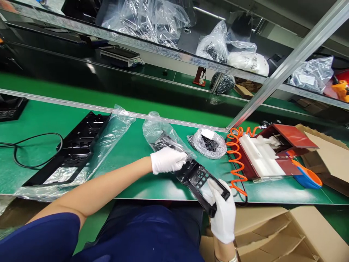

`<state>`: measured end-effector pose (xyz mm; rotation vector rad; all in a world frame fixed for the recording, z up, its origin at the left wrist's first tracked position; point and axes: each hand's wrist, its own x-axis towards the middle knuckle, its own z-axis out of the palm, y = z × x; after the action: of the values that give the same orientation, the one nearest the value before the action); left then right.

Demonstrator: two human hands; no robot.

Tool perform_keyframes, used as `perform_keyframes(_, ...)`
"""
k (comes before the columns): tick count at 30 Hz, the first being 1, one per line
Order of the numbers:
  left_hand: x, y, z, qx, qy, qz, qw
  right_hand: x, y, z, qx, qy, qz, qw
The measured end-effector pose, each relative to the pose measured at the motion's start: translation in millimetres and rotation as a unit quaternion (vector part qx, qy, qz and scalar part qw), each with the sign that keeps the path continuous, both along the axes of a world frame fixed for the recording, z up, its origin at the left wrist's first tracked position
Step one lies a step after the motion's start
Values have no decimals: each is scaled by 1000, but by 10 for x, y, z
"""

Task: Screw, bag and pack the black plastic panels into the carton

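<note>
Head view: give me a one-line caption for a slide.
Gloved left hand and right hand hold a black plastic frame half out of its clear bag over a green bench.

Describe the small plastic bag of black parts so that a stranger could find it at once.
On the green table, look just left of the orange coiled hose and the red and white fixture. The small plastic bag lies there, beyond the left hand. Unlike the long bags nearby, it is round, bunched, and holds loose black pieces.

A bagged black tray lies left on the green bench, a bag of small parts, orange coiled hose and red fixture right, cardboard boxes below.
</note>
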<state>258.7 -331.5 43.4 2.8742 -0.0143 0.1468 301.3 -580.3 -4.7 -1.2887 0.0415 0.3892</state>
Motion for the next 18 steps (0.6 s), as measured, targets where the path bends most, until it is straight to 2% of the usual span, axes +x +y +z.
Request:
perform_keyframes(3, 8, -205, 29, -5, 5, -43, 999, 8, 190, 9, 29, 53, -5, 998)
perform_keyframes(5, 11, -325, 30, 2, 31, -90, 996, -6, 317, -22, 53, 67, -18, 996)
perform_keyframes(7, 27, -394, 33, 0, 49, -107, 993, -59, 428, -74, 66, 69, -31, 995)
perform_keyframes(13, 207, -401, 62, -37, 4, 19, 999, -225, 624, -173, 32, -29, -2, 999)
perform_keyframes(18, 160, -512, -45, -46, 24, -14, 999, 16, 670, -126, 36, 25, -27, 999)
